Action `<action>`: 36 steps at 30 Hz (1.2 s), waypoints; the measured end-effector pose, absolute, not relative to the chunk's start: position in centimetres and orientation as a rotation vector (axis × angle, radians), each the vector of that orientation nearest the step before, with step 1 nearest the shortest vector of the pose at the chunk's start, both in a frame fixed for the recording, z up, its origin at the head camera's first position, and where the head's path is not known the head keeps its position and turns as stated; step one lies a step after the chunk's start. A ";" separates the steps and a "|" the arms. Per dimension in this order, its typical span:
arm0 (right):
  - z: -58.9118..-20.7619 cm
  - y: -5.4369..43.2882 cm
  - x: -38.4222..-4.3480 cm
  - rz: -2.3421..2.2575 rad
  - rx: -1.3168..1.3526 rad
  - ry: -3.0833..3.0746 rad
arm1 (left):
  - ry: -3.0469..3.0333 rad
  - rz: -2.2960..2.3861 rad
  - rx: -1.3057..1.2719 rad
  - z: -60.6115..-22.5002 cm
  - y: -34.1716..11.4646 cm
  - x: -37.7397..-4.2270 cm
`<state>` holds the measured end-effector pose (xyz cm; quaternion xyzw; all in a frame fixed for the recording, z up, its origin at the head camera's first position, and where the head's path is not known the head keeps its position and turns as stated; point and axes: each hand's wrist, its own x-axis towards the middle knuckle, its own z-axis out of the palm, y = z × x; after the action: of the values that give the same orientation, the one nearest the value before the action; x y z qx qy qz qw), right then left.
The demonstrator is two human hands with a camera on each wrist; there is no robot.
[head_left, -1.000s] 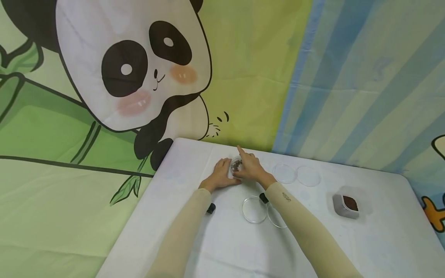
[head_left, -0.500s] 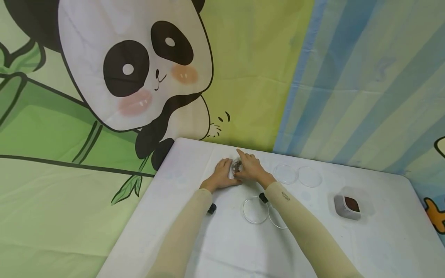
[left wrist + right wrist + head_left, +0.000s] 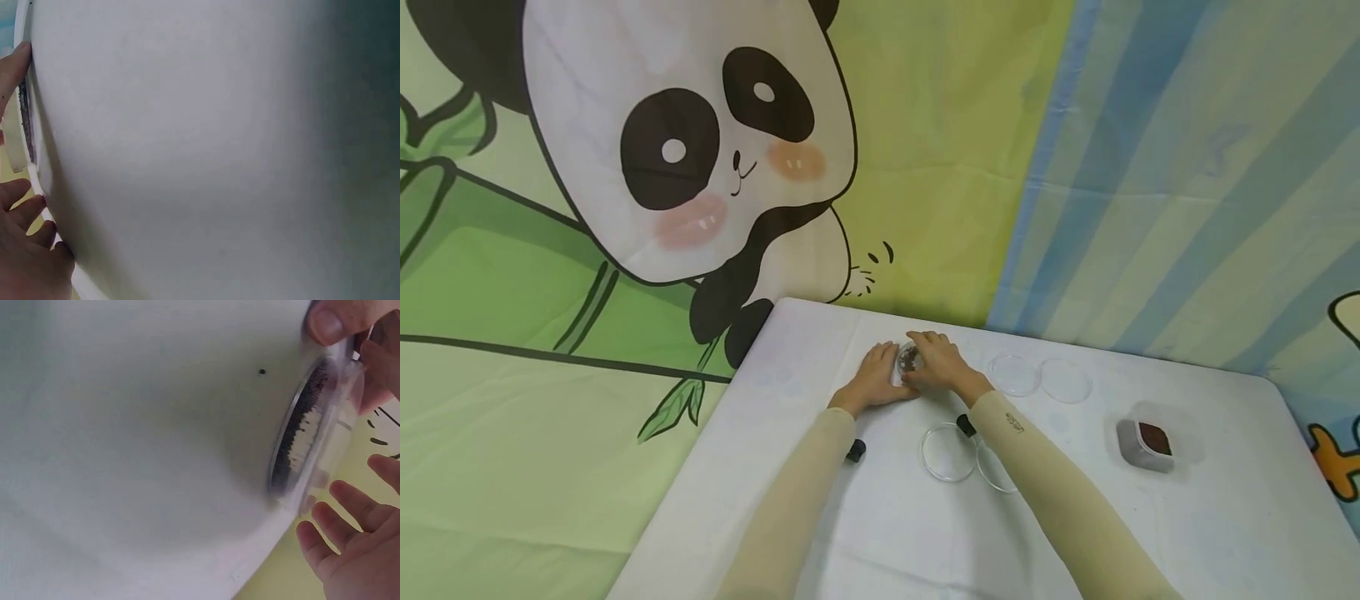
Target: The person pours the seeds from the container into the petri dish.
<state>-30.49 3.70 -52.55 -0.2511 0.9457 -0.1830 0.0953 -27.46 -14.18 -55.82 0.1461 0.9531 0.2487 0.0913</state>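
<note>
A clear round petri dish [image 3: 909, 358], speckled with dark granules, stands near the far edge of the white table. My left hand [image 3: 874, 379] curves round its left side, with the thumb in front. From the right, my right hand [image 3: 938, 362] holds the dish, its index finger bent over the far side. In the right wrist view the dish [image 3: 300, 434] leans between my thumb and spread fingers, showing dark grains along its rim and a clear wall behind them. Part of the dish is hidden by my right hand.
Two clear round dishes [image 3: 949, 453] lie near my right forearm, one partly under the sleeve. Two more thin clear discs [image 3: 1067, 381] lie to the right. A small tub [image 3: 1142, 446] with dark brown fill stands far right. One dark grain [image 3: 262, 372] lies on the table.
My right index finger, raised and straight a second ago, is now lowered and bent over the dish. The left hand stays almost where it was.
</note>
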 end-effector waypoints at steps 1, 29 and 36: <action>-52.5 3.8 -30.5 -0.558 -0.748 2.806 | 2.833 0.739 0.434 -55.7 -14.2 -27.4; -48.2 11.9 -22.5 -0.980 -0.745 3.017 | 2.899 0.990 0.601 -52.2 -11.6 -22.9; -48.8 14.8 -19.4 -1.070 -0.688 3.065 | 2.894 0.980 0.636 -51.5 -10.5 -20.4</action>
<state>-19.43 14.85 -48.83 -0.2065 0.9200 -0.3212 -0.0883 -20.39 -10.48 -51.52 0.2037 0.9272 0.3141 0.0105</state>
